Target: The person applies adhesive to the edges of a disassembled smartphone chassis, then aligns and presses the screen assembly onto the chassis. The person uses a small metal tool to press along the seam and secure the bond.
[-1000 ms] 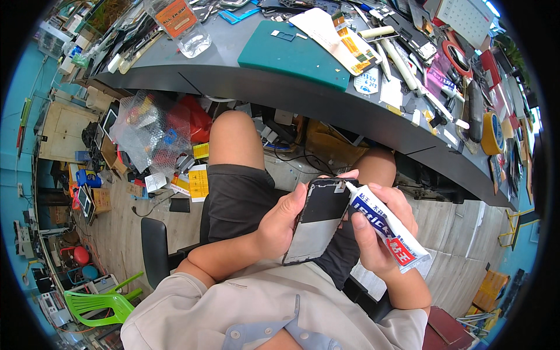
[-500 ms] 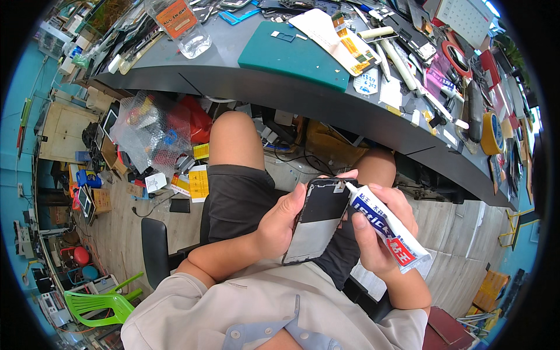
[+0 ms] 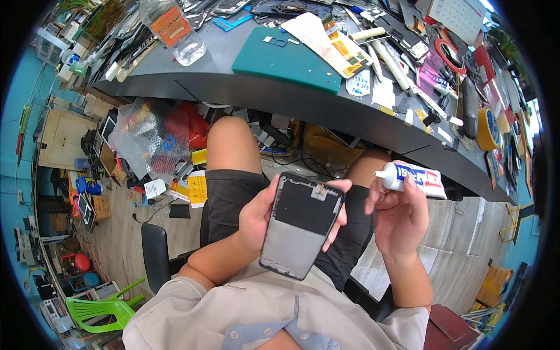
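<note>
Over my lap, my left hand [image 3: 256, 216] grips a phone screen assembly [image 3: 296, 233] by its long edges, thumb on the left side and fingertips showing at the right. Its inner side faces up, black at the top and grey below, with a small flex connector [image 3: 318, 190] near the upper edge. To the right, my right hand [image 3: 401, 219] holds a white, blue and red glue tube [image 3: 415, 181] between thumb and fingers. The tube lies nearly level, its narrow nozzle pointing left, apart from the phone part.
Ahead runs a grey desk [image 3: 219, 87] with a green mat [image 3: 286, 64], a clear bottle [image 3: 175, 32], phone parts and tools. Yellow tape [image 3: 489, 129] sits at its right. A bubble-wrap bag [image 3: 146, 137] and boxes crowd the floor below. A green chair [image 3: 99, 312] stands at left.
My right hand has drawn the glue tube away from the phone part's top right corner, up and right, turning it level. The phone part now lies flatter toward me and slightly left.
</note>
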Available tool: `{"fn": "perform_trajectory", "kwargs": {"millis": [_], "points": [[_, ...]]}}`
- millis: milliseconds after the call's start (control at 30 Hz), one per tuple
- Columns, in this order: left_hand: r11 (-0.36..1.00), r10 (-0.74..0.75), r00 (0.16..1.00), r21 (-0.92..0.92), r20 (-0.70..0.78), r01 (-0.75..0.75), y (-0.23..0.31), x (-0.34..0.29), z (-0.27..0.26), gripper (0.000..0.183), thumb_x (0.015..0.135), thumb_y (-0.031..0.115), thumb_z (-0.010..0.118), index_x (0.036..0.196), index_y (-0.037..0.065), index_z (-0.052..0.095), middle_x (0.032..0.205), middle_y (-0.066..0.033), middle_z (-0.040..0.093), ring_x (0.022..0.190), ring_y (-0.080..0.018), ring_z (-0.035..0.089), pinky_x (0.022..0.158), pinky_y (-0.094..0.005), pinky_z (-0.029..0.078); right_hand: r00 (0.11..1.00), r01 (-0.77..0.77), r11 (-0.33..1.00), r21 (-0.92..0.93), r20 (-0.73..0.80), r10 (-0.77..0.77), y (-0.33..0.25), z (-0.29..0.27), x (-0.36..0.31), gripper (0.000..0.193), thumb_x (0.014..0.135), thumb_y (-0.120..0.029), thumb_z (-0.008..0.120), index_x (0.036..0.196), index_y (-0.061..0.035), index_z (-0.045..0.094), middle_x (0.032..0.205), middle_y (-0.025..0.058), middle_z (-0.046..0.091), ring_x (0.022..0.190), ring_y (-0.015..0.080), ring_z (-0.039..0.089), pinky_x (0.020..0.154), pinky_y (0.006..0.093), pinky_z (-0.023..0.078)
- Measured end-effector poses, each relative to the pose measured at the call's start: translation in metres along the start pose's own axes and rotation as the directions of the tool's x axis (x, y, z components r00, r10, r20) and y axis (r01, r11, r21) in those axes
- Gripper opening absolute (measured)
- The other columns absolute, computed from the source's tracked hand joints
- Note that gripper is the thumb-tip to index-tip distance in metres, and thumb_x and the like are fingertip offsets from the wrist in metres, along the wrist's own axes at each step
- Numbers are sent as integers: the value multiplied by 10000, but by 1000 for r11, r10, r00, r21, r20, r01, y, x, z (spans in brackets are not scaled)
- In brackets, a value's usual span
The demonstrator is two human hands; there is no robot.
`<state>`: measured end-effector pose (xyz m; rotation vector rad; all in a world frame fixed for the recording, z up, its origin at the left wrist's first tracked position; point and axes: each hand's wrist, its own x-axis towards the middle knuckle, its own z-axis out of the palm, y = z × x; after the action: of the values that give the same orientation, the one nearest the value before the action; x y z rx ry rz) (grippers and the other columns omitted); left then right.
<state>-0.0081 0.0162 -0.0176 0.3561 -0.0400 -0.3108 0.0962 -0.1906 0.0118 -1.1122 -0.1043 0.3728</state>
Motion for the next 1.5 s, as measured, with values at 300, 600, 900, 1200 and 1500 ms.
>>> {"fn": "perform_trajectory", "kwargs": {"millis": [300,600,900,1200,1500], "points": [[960,37,964,-276,263,38,-8,2,-7,978,1076,752,172,1640,2,447,1225,-267,633,905,-360,664,753,-421,567,939,-298,896,329,272,212,14,2,-2,481,1074,-333,502,1213,101,659,1164,323,750,1094,436,778,941,477,671],[956,20,967,-287,252,55,-8,3,-7,977,1073,759,190,1640,6,448,1227,-274,627,929,-367,663,745,-437,571,942,-286,899,331,267,201,15,0,-4,436,1064,-311,529,1207,78,666,1114,296,771,1087,420,783,960,486,662],[967,2,968,-247,249,62,-7,3,-7,976,1075,756,182,1621,3,479,1226,-278,625,931,-368,661,746,-431,572,960,-259,932,254,176,218,12,7,-7,433,1066,-371,545,1195,32,634,1051,288,767,1023,432,793,921,500,640],[970,12,969,-237,246,48,-7,3,-5,966,1080,746,177,1631,8,468,1216,-276,625,915,-363,658,746,-425,571,960,-259,931,257,176,218,11,8,-7,440,1060,-378,556,1200,30,638,1038,291,767,1032,439,790,910,495,646],[968,9,967,-245,256,56,-7,3,-7,972,1082,742,170,1631,-6,458,1229,-283,623,926,-375,663,773,-427,572,962,-251,929,272,176,208,12,7,-6,442,1064,-378,555,1205,32,639,1036,297,765,1031,446,788,914,496,648]]}}
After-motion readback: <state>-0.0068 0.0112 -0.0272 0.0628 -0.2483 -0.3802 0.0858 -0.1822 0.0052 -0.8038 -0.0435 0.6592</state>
